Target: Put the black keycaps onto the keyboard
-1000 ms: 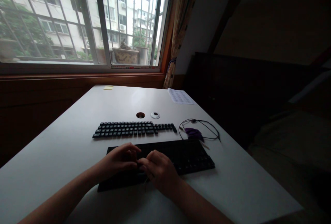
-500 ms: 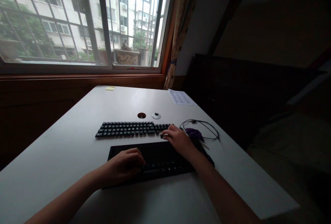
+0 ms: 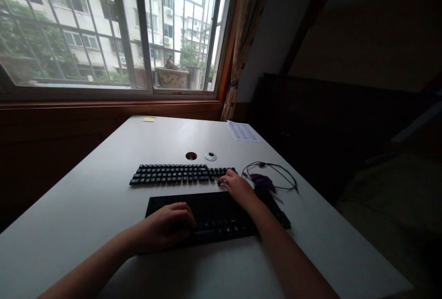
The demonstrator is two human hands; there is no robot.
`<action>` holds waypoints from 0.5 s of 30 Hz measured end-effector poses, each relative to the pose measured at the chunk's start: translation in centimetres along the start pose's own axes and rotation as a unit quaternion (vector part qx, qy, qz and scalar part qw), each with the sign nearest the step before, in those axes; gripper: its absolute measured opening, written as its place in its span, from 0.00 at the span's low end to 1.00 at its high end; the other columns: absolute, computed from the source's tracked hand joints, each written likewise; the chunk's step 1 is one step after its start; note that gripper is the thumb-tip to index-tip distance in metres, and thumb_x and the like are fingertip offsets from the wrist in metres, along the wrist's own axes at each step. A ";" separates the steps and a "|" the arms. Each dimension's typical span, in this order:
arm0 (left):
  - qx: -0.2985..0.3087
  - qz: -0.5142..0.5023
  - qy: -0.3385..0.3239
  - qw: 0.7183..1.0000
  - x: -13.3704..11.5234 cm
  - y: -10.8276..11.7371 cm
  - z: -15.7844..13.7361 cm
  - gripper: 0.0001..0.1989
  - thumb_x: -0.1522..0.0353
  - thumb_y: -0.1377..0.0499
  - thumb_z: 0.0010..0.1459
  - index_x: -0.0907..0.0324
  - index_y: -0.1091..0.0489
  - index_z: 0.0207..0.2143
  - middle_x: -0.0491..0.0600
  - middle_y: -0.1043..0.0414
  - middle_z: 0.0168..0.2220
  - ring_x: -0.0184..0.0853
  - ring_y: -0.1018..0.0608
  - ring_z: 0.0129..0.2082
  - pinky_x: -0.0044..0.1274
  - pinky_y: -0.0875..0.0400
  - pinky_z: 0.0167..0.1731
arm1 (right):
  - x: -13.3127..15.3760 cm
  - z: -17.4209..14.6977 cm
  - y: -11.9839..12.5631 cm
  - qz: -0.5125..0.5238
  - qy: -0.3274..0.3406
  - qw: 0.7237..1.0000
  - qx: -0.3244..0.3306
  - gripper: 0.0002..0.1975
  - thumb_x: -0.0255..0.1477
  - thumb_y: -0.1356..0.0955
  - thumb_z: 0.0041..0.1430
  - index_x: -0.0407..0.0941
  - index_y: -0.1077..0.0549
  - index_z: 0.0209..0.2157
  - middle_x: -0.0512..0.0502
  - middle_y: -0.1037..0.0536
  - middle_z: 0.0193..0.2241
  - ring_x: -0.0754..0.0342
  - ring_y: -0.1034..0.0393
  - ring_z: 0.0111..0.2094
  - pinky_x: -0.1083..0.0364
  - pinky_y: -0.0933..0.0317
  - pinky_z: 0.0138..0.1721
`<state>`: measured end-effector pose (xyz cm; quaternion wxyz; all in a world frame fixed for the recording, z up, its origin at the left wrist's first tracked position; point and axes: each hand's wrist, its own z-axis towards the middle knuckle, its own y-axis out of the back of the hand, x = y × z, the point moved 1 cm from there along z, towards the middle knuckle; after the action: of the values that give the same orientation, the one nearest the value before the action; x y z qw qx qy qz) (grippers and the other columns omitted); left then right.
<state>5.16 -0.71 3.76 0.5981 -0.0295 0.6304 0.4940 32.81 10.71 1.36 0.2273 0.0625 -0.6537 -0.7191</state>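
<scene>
A black keyboard (image 3: 207, 204) lies on the white table, with only its near rows visibly carrying keycaps. My left hand (image 3: 169, 225) rests on its left part, fingers curled over and gripping it; the fingertips are partly hidden. Beyond it, loose black keycaps (image 3: 169, 174) stand on the table in keyboard-like rows. My right hand (image 3: 238, 187) reaches over the keyboard to the right end of these rows. Its thumb and fingers pinch a small black keycap (image 3: 219, 183) at the near edge of the layout.
Right of my right hand lie a purple cloth (image 3: 261, 182) and a looped black cable (image 3: 293, 184). Behind the rows are a round table hole (image 3: 191, 156) and a white ring-shaped cover (image 3: 210, 156). Printed paper (image 3: 243, 131) and yellow sticky notes (image 3: 149, 119) lie at the far edge.
The view has shifted slightly. My right hand has lowered the pinched keycap a little toward the keycap rows. My left hand stays on the keyboard.
</scene>
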 end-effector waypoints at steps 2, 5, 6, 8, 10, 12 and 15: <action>0.004 0.005 -0.004 1.000 0.1 0.0 0.0 0.10 0.73 0.42 0.60 0.56 0.28 0.44 0.52 0.30 0.43 0.37 0.25 0.41 0.26 0.29 0.41 | 0.0 -0.1 0.0 -0.002 0.005 1.000 -0.006 0.11 0.29 0.33 0.63 0.48 0.23 0.46 0.47 0.27 0.44 0.54 0.27 0.40 0.58 0.39 0.38; 0.004 0.008 -0.006 1.000 0.1 -0.1 -0.1 0.10 0.73 0.42 0.60 0.56 0.27 0.44 0.52 0.30 0.43 0.37 0.25 0.42 0.26 0.29 0.41 | -0.1 -0.5 0.4 0.004 0.011 1.000 -0.026 0.14 0.29 0.32 0.63 0.50 0.24 0.50 0.47 0.26 0.43 0.53 0.27 0.41 0.58 0.38 0.39; 0.003 0.008 -0.007 1.000 0.1 -0.1 -0.1 0.10 0.73 0.42 0.60 0.56 0.27 0.44 0.52 0.30 0.43 0.37 0.25 0.42 0.26 0.29 0.41 | -0.1 -0.7 0.6 0.009 0.013 0.999 -0.033 0.15 0.29 0.32 0.63 0.50 0.25 0.51 0.46 0.25 0.44 0.53 0.27 0.42 0.58 0.38 0.40; 0.001 0.007 -0.006 1.000 0.0 -0.1 -0.1 0.10 0.73 0.42 0.60 0.56 0.27 0.43 0.52 0.29 0.43 0.37 0.25 0.42 0.26 0.29 0.41 | -0.3 -1.2 1.1 0.018 0.018 0.999 -0.038 0.14 0.29 0.33 0.64 0.50 0.25 0.51 0.46 0.25 0.43 0.53 0.27 0.42 0.58 0.38 0.42; 0.000 0.008 -0.007 1.000 -0.1 -0.2 -0.1 0.10 0.73 0.42 0.60 0.57 0.27 0.43 0.52 0.29 0.43 0.36 0.25 0.42 0.26 0.28 0.41 | -0.4 -1.5 1.5 0.026 0.026 0.999 -0.032 0.13 0.29 0.34 0.64 0.50 0.24 0.49 0.47 0.24 0.42 0.54 0.27 0.42 0.58 0.38 0.44; -0.001 0.010 -0.007 1.000 -0.1 -0.2 -0.2 0.09 0.73 0.42 0.60 0.57 0.28 0.43 0.52 0.30 0.43 0.36 0.25 0.41 0.26 0.28 0.41 | -0.5 -1.8 1.8 0.026 0.036 0.999 -0.022 0.13 0.28 0.34 0.64 0.52 0.22 0.48 0.49 0.23 0.41 0.55 0.27 0.41 0.58 0.38 0.44; -0.001 0.013 -0.004 1.000 -0.1 -0.2 -0.2 0.09 0.74 0.43 0.60 0.57 0.28 0.43 0.51 0.30 0.43 0.35 0.26 0.41 0.25 0.28 0.40 | -0.3 -1.9 1.8 0.007 0.042 0.999 -0.010 0.15 0.28 0.35 0.63 0.54 0.23 0.48 0.50 0.24 0.42 0.55 0.27 0.41 0.58 0.38 0.44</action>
<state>5.16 -1.02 3.64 0.5941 -0.0196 0.6279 0.5023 34.22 9.00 2.76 0.2600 0.0862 -0.6367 -0.7208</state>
